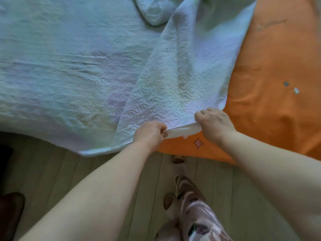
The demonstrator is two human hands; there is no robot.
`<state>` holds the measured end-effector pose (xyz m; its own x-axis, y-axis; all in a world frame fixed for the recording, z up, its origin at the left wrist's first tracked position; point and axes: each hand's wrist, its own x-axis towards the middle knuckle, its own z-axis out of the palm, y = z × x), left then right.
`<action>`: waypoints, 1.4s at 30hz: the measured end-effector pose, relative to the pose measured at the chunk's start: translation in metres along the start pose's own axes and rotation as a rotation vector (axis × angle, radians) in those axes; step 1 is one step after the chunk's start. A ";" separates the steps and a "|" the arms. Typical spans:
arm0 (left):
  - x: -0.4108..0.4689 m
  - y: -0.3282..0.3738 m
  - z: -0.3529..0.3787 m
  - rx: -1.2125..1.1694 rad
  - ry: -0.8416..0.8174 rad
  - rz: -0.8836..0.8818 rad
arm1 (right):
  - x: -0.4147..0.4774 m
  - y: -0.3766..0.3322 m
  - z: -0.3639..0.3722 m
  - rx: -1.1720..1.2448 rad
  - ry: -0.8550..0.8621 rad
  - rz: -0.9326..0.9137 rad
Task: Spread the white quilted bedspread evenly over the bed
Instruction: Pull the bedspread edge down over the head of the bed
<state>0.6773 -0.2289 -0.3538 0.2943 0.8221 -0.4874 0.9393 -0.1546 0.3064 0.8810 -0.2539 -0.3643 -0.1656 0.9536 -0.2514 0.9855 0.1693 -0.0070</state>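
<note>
The white quilted bedspread [73, 70] covers the left and middle of the bed. One part of it is folded back over itself in a long diagonal flap [187, 70]. The orange sheet [271, 80] lies bare on the right side. My left hand [150, 133] grips the flap's near edge at the bed's front. My right hand [214, 125] grips the same edge a short way to the right, close to the flap's corner. A crumpled fold [154, 11] sits at the top.
Pale wooden floorboards [73, 171] run along the bed's front edge. My feet in patterned slippers [178, 160] stand close to the bed. A dark brown object [10, 211] sits at the lower left. The orange sheet has small star prints [198, 143].
</note>
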 end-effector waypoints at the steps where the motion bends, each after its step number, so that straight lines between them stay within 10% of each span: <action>1: -0.009 0.004 0.003 0.002 -0.013 0.013 | -0.012 0.001 0.001 -0.025 -0.008 0.035; 32: -0.067 0.057 0.125 0.085 -0.292 -0.162 | -0.147 0.034 0.048 0.254 -0.498 -0.035; 42: -0.038 0.024 0.100 0.079 0.027 -0.346 | -0.097 0.009 0.051 0.201 0.058 0.136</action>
<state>0.7063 -0.3188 -0.4097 -0.0471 0.8470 -0.5294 0.9936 0.0942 0.0622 0.9074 -0.3581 -0.3894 -0.0275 0.9779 -0.2072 0.9852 -0.0086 -0.1713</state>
